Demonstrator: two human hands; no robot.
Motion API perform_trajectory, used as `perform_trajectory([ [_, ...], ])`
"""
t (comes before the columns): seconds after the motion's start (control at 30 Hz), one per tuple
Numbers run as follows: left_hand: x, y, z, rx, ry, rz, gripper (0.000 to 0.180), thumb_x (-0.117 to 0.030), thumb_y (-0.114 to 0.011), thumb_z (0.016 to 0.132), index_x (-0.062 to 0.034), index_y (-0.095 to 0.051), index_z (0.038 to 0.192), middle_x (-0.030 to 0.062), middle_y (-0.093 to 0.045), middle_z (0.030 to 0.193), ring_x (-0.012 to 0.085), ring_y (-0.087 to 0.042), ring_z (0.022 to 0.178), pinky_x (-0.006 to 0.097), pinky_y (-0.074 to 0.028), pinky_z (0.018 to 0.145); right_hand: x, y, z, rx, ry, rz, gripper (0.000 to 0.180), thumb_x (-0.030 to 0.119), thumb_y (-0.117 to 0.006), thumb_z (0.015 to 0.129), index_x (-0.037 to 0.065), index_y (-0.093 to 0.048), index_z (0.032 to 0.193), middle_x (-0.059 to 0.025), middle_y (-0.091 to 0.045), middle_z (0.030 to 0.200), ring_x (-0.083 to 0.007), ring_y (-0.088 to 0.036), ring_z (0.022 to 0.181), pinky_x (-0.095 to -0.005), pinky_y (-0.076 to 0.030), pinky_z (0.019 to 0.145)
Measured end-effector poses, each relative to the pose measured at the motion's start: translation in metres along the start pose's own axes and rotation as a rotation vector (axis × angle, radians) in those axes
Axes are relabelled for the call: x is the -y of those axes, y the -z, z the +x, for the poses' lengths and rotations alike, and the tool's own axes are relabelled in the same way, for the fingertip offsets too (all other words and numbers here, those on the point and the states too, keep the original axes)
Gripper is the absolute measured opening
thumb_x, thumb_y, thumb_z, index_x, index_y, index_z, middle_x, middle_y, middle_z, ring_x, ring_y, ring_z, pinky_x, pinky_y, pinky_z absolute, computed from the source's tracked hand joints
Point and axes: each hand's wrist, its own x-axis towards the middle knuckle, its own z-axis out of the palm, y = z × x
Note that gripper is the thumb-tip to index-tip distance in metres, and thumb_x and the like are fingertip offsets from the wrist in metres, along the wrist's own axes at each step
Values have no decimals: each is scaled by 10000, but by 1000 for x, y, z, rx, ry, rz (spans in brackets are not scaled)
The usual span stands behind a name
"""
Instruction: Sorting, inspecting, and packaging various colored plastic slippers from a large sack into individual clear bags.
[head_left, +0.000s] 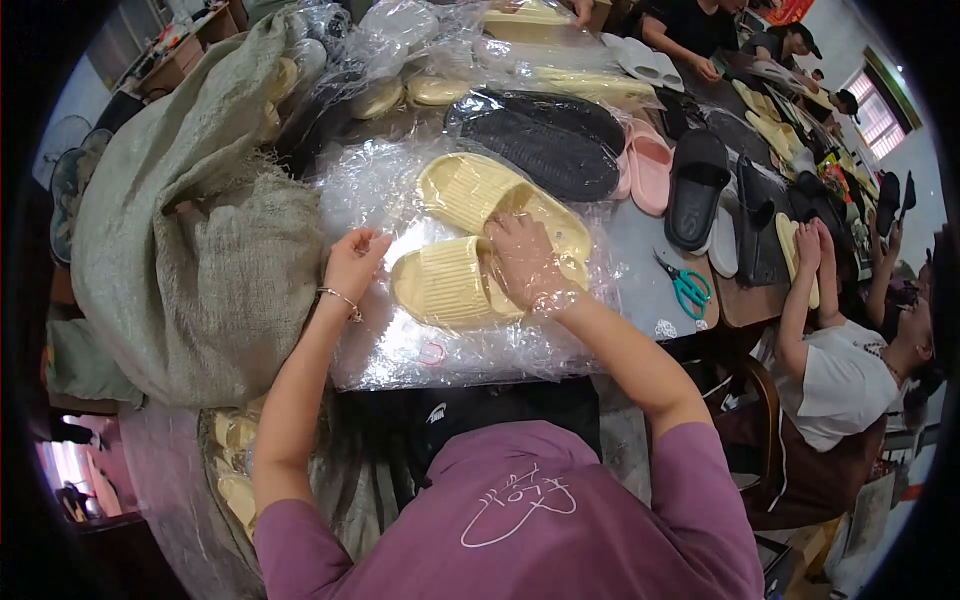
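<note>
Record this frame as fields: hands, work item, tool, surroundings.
Left hand: fingers curled, left of the slippers; grip unclear
Right hand: on the yellow slippers; grip unclear
Work item: those two slippers, side by side, among clear plastic
Tool: teal-handled scissors, on the table, right of the slippers
Beyond: black slippers, pink slippers
Left side: woven sack
Right side: seated co-worker, white top

The right hand (527, 262) partly hides the nearer slipper (445, 283); whether the left hand (355, 262) pinches film (545, 362) is unclear; the bottom edge crops the shirt (620, 510).
</note>
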Motion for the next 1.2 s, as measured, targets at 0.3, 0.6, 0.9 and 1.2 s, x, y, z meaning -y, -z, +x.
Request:
perform_trajectory([
  [0.3, -46, 6, -43, -187, -109, 180, 231, -199, -605, 897, 21, -619, 829, -30, -500, 605, 44, -436, 559, 224, -365, 505, -6, 77, -23, -49, 112, 128, 180, 53, -564, 763, 4, -569, 935, -171, -569, 927, -352, -544, 907, -446, -435, 798],
  [0.6, -3, 45, -53, -341, -166, 26, 143, -136, -512, 956, 0, -548, 929, -55, -485, 773, 13, -395, 685, 175, -343, 599, -109, 133, -121, -66, -233, -27, 214, 20, -568, 789, -13, -547, 999, -195, -568, 959, -399, -543, 923, -402, -451, 800],
  [0.9, -50, 30, -95, 91, -824, 1035, 549, 13, -551, 799, -20, -434, 1334, 205, -414, 1362, 364, -335, 1315, 426, -240, 1113, -63, 189, -130, -593, -503, 402, 347, 78, -600, 838, -27, -558, 1166, -121, -634, 1105, -196, -597, 1013, -308, -452, 882],
  [1.2, 28, 7, -81, 342, -493, 922, 627, -462, -597, 794, -144, -494, 1323, 154, -370, 1437, 415, -195, 1368, 547, -156, 1117, 83, 53, -29, -190, -39, 334, 114, 15, -557, 754, 9, -520, 862, -171, -542, 864, -393, -537, 836, -480, -442, 710],
])
